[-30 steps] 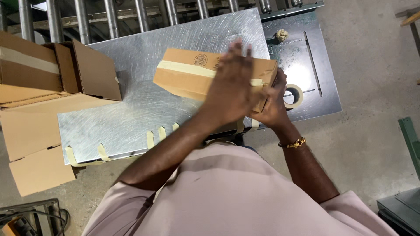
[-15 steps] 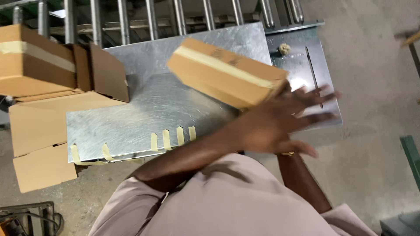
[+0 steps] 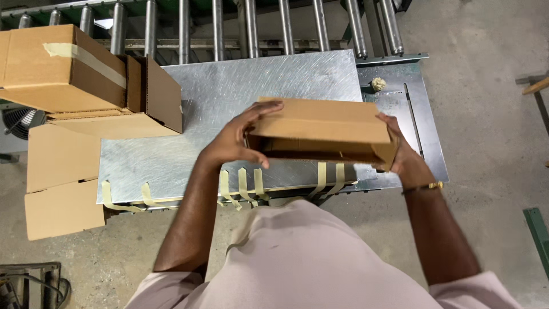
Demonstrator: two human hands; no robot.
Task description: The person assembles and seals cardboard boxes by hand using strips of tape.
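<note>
as you look down past your pale shirt (image 3: 297, 257), both forearms reach forward over the near edge of the metal table (image 3: 189, 160). strips of tape (image 3: 243, 183) hang in a row off that edge, pre-cut, some curling under.

your left hand (image 3: 237, 143) is clamped on the left end of the cardboard box (image 3: 323, 123), thumb below, fingers (image 3: 266, 109) spread over the top corner. your right hand (image 3: 403, 154) is closed around the right end, palm against the side wall; a gold bracelet (image 3: 429, 186) sits at that wrist. the box is held just above the table, tilted so its underside faces you. judgement: the bottom flaps look loosely shut and show no tape. contents: cannot tell, nothing shows through the seam.

handling note, judged from the grip: keep both ends pressed square so the flaps meet flush, and support the underside with your thumbs so the seam does not gape. the box looks light but will rack if squeezed on one corner only.

to the left, a stack of boxes (image 3: 63, 68) rests partly on the table: the top one sealed with tape, the one below it with a flap standing open, inside not visible. flat cardboard (image 3: 60, 183) sits lower left. far right, a small crumpled wad (image 3: 377, 84) lies on the side plate. beyond the table, a conveyor (image 3: 251, 26) of steel rollers runs across, bare where it shows.
</note>
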